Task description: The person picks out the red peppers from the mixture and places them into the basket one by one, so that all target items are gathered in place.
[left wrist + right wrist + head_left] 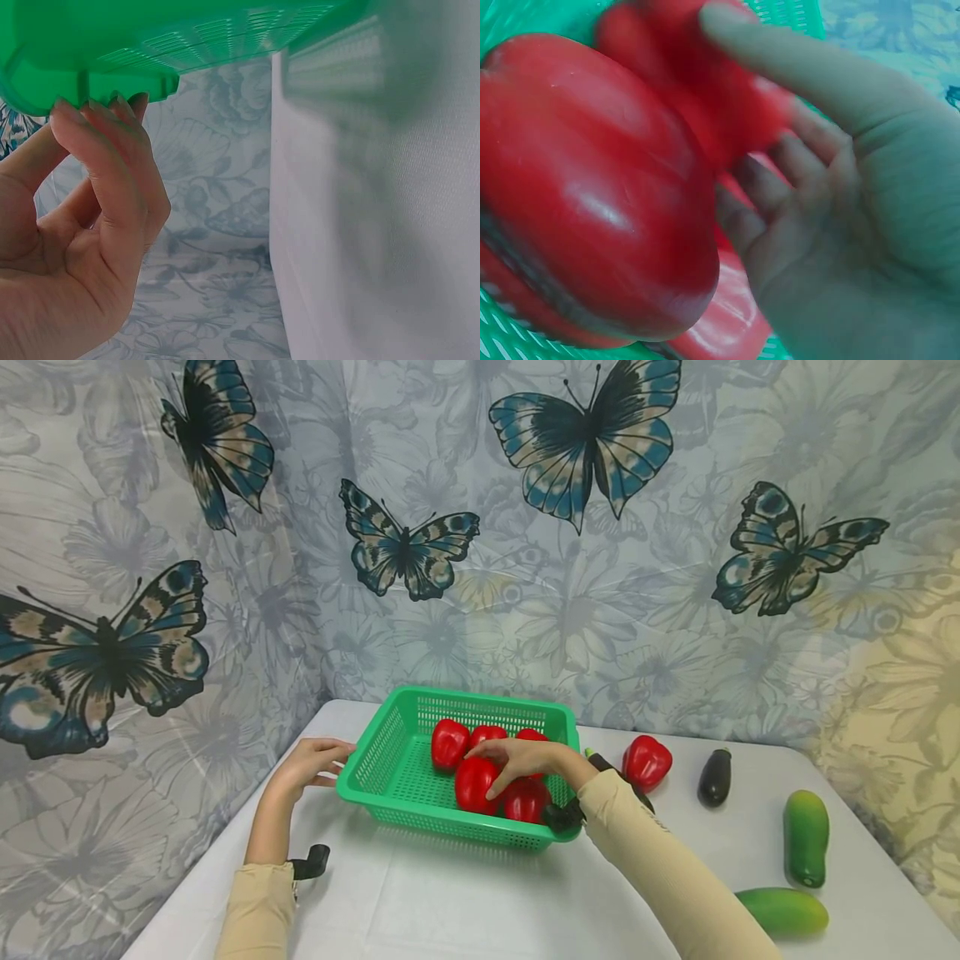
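Observation:
My right hand [525, 758] reaches into a green perforated plastic basket [457, 825] and grips a red bell pepper [475, 787]. In the right wrist view that pepper [705, 90] is blurred, with the thumb on one side and the fingers on the other. A large bell pepper [600, 195] lies right beside it. Several more red bell peppers, such as the one [448, 745] at the back, sit in the basket's middle and right part. The left hand [306, 762] is at the basket's left end. In the left wrist view its bent fingers [112, 172] touch the rim from below.
On the white table [442, 902], right of the basket, lie a red bell pepper [647, 763], a dark eggplant [715, 777] and two green, elongated vegetables, one upright in view [807, 839] and one sideways [787, 911]. Behind hangs a butterfly-patterned cloth [465, 643].

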Tool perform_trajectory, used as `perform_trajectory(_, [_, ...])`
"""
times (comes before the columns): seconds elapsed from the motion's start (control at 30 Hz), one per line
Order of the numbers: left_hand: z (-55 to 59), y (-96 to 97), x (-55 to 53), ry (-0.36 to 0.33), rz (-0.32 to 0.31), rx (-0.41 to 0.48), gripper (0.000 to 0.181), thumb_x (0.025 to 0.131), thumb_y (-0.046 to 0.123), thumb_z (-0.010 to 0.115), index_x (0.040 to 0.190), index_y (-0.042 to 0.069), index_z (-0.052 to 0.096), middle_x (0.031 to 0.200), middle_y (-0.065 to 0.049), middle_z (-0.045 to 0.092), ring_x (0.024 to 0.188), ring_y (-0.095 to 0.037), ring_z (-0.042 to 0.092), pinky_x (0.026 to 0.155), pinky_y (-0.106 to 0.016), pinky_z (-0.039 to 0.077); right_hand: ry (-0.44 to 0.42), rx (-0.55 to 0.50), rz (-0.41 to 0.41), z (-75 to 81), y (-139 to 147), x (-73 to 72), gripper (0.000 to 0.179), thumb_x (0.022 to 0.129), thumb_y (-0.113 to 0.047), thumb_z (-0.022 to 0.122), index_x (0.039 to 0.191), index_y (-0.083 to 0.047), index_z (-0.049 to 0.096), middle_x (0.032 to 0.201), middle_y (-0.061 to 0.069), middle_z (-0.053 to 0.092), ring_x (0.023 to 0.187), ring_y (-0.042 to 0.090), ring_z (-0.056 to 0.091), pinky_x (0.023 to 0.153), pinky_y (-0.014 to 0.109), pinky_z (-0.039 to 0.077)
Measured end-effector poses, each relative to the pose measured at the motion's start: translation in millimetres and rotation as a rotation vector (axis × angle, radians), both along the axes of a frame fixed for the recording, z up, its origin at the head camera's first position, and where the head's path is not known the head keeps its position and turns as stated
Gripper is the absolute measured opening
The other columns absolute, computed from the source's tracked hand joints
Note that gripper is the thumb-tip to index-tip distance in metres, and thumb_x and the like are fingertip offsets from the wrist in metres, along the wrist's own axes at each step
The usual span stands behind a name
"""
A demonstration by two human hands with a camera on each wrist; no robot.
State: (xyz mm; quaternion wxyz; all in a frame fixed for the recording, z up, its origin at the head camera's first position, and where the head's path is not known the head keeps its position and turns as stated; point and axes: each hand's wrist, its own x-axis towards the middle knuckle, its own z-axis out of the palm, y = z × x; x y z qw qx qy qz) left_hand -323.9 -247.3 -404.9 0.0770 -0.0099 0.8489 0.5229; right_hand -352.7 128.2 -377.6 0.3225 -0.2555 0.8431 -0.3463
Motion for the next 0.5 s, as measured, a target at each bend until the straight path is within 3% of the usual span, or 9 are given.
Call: perform_trajectory(0.5, [1.0, 1.6, 2.2, 0.002, -0.004, -0.012, 0.049, 0.097, 0.035, 0.061, 0.128, -0.003, 0.06, 0.106, -0.008, 0.067, 0.088, -0.014, 0.065, 0.076, -0.031, 0.06, -0.001, 0.019, -0.003, 0.6, 1.9, 1.6, 0.062, 0.083, -0.015, 0.076, 0.14, -0.015, 0.051, 0.147, 0.004, 0.048, 0.142, 0.029, 0.038, 0.113, 0.046, 0.041])
